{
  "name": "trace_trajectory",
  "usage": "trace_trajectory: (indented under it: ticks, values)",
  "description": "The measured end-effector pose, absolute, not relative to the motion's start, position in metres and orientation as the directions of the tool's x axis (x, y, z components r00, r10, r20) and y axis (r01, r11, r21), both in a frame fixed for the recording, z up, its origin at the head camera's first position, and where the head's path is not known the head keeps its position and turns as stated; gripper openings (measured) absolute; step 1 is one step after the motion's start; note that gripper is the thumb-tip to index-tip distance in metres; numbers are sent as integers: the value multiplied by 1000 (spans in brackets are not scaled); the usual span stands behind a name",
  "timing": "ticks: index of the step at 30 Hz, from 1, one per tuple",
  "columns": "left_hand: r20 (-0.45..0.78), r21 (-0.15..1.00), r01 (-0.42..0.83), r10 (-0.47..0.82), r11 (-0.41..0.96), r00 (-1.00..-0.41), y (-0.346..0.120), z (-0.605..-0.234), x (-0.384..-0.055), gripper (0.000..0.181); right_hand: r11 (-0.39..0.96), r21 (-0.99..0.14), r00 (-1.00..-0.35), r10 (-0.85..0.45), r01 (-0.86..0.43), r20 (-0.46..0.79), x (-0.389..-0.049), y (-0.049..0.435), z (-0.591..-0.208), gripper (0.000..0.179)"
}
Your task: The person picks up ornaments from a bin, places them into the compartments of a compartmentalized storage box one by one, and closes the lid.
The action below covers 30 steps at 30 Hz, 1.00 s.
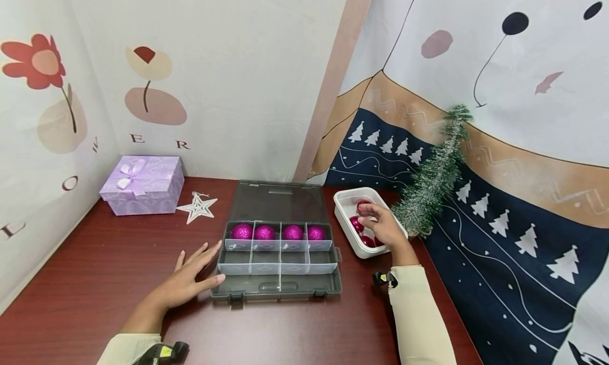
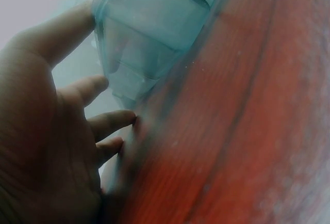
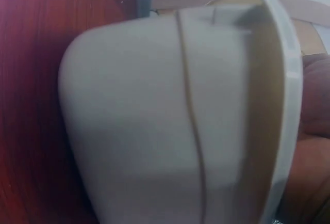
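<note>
Left hand (image 1: 187,281), outstretched, touches the case (image 1: 265,257); right hand (image 1: 383,225) curves over red baubles (image 1: 355,225) by the desk's (image 1: 363,322) right edge, grip unclear. Picking seems the step, next needing a pinch.

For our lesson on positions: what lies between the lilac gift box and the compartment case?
The head view shows a white star ornament between the gift box and compartment case.

Baubles (image 1: 356,224) partly behind right hand (image 1: 384,228)

Indoor nook: table (image 1: 95,259), printed hangings (image 1: 238,90)
</note>
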<state>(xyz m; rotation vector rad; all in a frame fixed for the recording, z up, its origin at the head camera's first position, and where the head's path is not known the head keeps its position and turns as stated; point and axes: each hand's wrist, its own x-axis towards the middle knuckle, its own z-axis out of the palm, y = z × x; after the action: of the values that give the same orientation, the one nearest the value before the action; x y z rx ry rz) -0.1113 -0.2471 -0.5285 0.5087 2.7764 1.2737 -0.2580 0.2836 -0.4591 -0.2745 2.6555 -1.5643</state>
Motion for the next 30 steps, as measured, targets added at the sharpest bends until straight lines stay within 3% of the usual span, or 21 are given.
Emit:
trace_trajectory:
  ticks: [14, 30]
  values:
    - [93, 743, 276, 314, 610, -945, -246, -526, -110, 85, 576, -814, -971, -229, -74, -73, -276, 289, -464, 46]
    - [95, 743, 278, 315, 609, -944, -246, -528, -111, 85, 644, -759, -968, -236, -93, -81, -282, 284, -469, 47]
